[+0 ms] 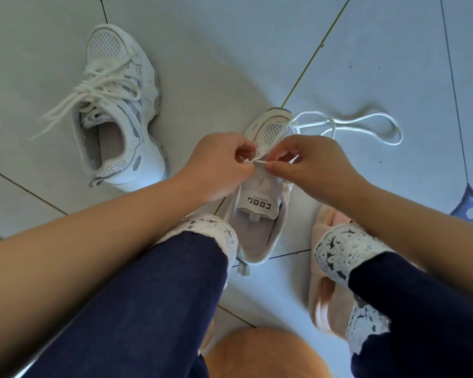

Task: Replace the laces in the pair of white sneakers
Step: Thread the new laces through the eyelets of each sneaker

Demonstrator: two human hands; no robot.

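Both hands pinch one white lace point(347, 126) over the near sneaker point(260, 214) on the floor tiles between the person's feet: left hand point(216, 165) and right hand point(311, 165) closed on a short stretch at the eyelets. Its slack loops loosely past the toe, so a hard tug could drag it into a knot or pull it unevenly through. A second sneaker point(118, 110), already laced, lies apart to the left.

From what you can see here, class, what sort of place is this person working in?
Probably a home floor, indoors: pale floor tiles with dark joints, a pink slipper on the foot, and a second sneaker set beside.
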